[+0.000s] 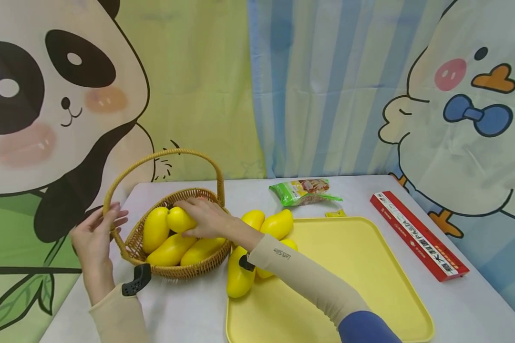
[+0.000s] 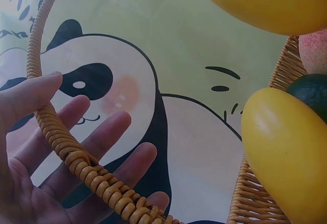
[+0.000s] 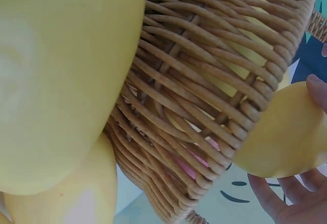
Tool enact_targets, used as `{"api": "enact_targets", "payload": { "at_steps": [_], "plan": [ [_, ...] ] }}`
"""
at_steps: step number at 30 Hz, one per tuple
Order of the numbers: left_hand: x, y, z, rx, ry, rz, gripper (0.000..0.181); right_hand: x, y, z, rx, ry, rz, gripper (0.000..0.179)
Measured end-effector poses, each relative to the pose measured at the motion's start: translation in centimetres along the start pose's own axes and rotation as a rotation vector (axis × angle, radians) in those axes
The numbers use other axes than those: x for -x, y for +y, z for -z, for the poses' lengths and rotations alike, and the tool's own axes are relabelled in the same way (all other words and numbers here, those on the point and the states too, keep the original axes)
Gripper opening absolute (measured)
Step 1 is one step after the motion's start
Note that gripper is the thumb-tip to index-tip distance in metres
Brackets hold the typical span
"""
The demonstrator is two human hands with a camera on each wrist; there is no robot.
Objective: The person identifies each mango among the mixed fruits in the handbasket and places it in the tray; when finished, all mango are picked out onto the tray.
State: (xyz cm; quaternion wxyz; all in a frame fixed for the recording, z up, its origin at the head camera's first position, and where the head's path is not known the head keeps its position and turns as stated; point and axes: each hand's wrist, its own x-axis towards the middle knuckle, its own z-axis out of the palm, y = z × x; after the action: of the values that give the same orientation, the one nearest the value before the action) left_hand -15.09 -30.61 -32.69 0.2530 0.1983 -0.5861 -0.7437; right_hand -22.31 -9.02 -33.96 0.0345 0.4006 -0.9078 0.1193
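My right hand [image 1: 208, 219] grips a yellow mango [image 1: 181, 220] above the wicker basket [image 1: 193, 271]. The right wrist view shows this mango [image 3: 286, 132] between the thumb and fingers, beyond the basket's woven wall. Several other mangoes [image 1: 171, 250] lie in the basket. Among them, the left wrist view shows part of a pink peach [image 2: 314, 50] and a dark green fruit [image 2: 309, 93]. Beside the arched handle [image 1: 176, 151] is my left hand [image 1: 95, 238]. Its thumb lies across the handle's lower side, while its spread fingers [image 2: 107, 137] extend loosely behind.
Several more mangoes [image 1: 240, 276] lie at the left edge of a yellow tray [image 1: 347, 286], under my right forearm. Behind the tray are a green food packet [image 1: 300, 191] and a small yellow packet [image 1: 335, 214]. A red pasta box [image 1: 418, 236] lies to the right.
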Motion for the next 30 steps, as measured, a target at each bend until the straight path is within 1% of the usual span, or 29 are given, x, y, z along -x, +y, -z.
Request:
{"api": "enact_targets", "payload": {
  "at_steps": [8, 15, 23, 30],
  "plan": [
    [-0.1, 0.1, -0.1, 0.005, 0.0, 0.001, 0.033, 0.6, -0.1, 0.6, 0.019, 0.002, -0.005, 0.074],
    [0.0, 0.1, 0.0, 0.0, 0.001, 0.005, 0.034, 1.1, -0.1, 0.8, -0.011, -0.007, -0.014, 0.075],
    [0.1, 0.1, -0.1, -0.005, -0.008, -0.002, 0.035, 1.8, 0.2, 1.3, -0.024, 0.03, -0.013, 0.074],
    [0.1, 0.0, -0.1, 0.003, 0.001, 0.0, 0.034, 2.4, 0.7, 1.5, -0.013, 0.043, 0.017, 0.073]
  ]
}}
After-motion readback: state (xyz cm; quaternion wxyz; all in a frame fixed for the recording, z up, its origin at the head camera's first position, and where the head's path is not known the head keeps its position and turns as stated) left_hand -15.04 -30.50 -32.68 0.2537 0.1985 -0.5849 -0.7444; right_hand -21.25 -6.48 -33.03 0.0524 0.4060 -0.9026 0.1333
